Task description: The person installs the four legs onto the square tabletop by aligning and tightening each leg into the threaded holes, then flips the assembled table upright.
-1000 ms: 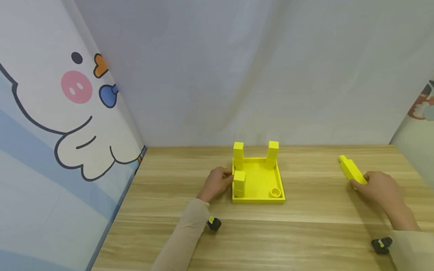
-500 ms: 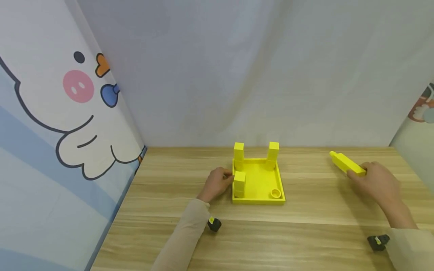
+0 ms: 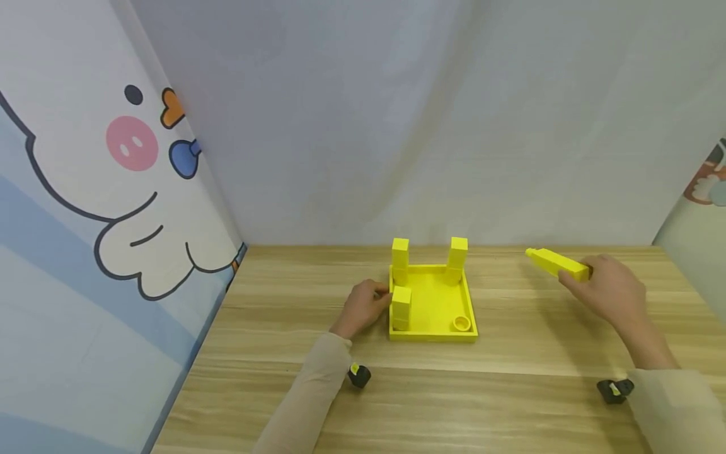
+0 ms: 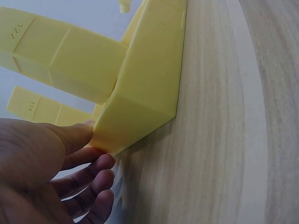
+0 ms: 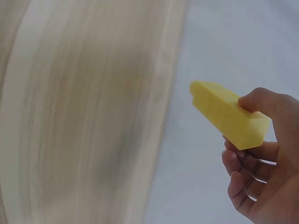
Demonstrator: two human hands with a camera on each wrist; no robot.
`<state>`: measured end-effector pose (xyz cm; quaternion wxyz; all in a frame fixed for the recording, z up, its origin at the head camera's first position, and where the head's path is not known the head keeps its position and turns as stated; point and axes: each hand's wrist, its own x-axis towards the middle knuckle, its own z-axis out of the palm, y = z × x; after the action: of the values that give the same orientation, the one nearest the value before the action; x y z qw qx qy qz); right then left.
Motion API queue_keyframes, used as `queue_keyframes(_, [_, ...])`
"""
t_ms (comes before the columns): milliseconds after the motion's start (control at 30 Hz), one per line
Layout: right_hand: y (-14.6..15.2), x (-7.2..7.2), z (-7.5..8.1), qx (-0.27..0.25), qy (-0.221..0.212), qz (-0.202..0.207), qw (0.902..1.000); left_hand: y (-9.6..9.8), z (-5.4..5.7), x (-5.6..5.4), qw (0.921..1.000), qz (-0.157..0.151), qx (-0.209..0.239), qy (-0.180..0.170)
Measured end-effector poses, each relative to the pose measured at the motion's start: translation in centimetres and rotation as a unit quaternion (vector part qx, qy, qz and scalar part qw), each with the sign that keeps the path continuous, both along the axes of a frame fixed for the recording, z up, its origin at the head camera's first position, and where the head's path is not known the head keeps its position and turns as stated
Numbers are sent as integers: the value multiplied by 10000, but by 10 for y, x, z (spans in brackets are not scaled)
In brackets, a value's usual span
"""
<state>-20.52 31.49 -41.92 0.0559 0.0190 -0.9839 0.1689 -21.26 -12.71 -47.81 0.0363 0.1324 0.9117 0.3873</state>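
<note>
A square yellow tray (image 3: 433, 337) stands on the table, with a yellow post upright in three of its corners and a small round socket (image 3: 461, 323) at the front right one. At its left wall, my left hand (image 3: 363, 308) pinches the edge between thumb and forefinger; the other fingers hang loosely curled in the left wrist view. My right hand (image 3: 612, 290) holds a loose yellow square post (image 5: 226, 116) by one end, thumb on one face and fingers beneath. The post is tilted above the table, its round peg (image 3: 530, 252) pointing left.
The wood-grain table (image 3: 499, 403) ends at a pale cloth backdrop (image 3: 340, 126). On the left hangs a cloth with a cartoon animal (image 3: 130, 145). The standing posts (image 3: 401, 308) rise well above the tray's low walls.
My right hand has moved left and away from me with the yellow post, which has swung from pointing away to pointing left. The left hand and tray stay in place.
</note>
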Motion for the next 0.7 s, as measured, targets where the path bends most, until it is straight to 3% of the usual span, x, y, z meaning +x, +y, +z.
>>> queue_keyframes(333, [-19,-6,4,-77,161,136,9997,0,-2,0,10000,51,-44,9])
queue_keyframes(700, [-46,-11,19,-282,209,296,9989,0,-1,1,10000,42,-64,-2])
